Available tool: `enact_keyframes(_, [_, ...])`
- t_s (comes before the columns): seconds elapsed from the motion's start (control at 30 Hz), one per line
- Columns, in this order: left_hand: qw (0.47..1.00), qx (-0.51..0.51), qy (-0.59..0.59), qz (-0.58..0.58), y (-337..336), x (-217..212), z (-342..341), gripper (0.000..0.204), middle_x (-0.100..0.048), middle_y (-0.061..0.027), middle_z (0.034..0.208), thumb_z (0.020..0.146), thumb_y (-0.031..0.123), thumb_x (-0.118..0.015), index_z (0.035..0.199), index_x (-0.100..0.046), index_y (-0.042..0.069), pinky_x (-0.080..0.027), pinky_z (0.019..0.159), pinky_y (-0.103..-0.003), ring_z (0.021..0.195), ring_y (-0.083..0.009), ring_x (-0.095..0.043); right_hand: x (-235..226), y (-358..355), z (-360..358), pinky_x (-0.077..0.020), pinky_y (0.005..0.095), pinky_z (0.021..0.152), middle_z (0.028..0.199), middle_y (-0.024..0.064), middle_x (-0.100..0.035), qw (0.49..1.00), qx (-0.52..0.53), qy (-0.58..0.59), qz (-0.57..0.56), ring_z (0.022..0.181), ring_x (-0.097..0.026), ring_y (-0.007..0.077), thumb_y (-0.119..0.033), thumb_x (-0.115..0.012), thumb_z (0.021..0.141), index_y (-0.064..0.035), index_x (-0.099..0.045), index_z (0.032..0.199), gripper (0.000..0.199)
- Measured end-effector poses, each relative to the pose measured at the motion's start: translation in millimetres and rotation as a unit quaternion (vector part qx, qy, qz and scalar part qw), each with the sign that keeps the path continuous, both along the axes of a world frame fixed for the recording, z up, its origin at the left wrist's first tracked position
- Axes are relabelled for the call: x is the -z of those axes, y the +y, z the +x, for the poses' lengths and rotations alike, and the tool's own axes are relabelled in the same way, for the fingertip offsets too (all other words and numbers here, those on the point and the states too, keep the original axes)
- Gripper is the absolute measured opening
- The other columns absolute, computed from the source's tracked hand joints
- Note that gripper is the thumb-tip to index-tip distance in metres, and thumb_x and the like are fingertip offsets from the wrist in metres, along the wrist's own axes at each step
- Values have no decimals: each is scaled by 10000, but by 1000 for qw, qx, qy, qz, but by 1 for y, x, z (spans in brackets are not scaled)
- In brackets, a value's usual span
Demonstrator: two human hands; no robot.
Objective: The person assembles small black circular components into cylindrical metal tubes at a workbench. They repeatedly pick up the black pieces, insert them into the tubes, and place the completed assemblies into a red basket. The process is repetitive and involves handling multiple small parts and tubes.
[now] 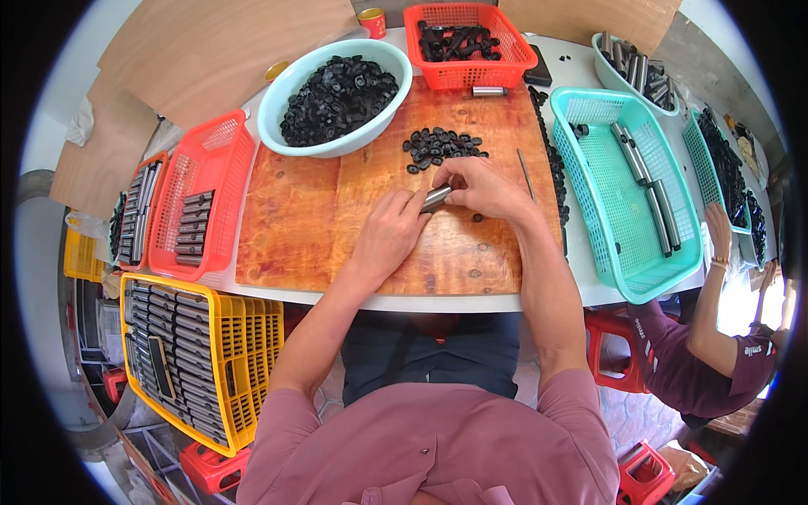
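The left hand grips a short metal tube over the wooden board, steadying it while the right hand pinches its far end, perhaps seating one of the black caps piled just beyond. Baskets of tubes and a pale bowl of caps ring the white table.

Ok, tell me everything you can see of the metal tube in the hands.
The metal tube is a short, shiny grey cylinder, lying tilted just above the wooden board. Only its middle shows. The left hand grips its lower end, and the right hand covers the upper end with its fingertips. A small heap of black caps lies on the board just beyond it.
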State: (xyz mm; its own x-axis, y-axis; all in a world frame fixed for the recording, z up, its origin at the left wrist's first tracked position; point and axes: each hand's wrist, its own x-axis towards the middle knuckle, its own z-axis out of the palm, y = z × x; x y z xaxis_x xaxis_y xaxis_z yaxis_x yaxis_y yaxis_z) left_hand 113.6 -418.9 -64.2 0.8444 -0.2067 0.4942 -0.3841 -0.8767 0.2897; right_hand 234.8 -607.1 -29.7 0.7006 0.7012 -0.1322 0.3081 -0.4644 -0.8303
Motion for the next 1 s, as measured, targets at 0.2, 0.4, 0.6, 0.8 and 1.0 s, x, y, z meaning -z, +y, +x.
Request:
enact_keyframes(0.2, [998,15,13,-64,-3,-3,-6,344,-621,-150,988,860,62,-762,1184,-666,-2,-525,808,-445,926,-361,-621,15,-5,3,-523,339,650,835,76,-670,994,-61,-82,24,747,-646,171,38,-746,782,-15,-676,1038,270])
enact_keyframes(0.4, [998,37,42,-22,3,-12,0,279,-599,-129,939,849,86,-772,1103,-678,17,-516,771,-439,896,-344,-619,21,1,9,-534,358,672,821,87,-685,998,4,14,55,742,-655,189,-69,-710,880,-2,-686,1017,154])
enact_keyframes(0.6, [995,37,85,-22,7,-17,5,272,-587,-132,925,844,105,-779,1085,-684,21,-512,767,-447,889,-348,-618,33,60,-1,-550,507,799,975,197,-738,976,136,-166,-18,922,-700,409,-262,-649,947,-34,-709,984,238])
enact_keyframes(0.8, [993,52,66,-80,7,-6,7,243,-587,-144,925,831,93,-795,1029,-686,4,-506,765,-444,873,-357,-606,49,62,-5,-530,520,761,948,205,-714,957,157,-243,14,875,-684,422,-202,-605,980,-14,-658,945,198])
enact_keyframes(1.0, [993,13,68,-91,2,-6,3,241,-582,-140,889,801,106,-824,954,-678,-9,-507,750,-434,837,-346,-599,48,62,-11,-484,519,783,951,195,-687,955,145,-260,-11,889,-651,418,-170,-554,1013,-16,-604,980,165])
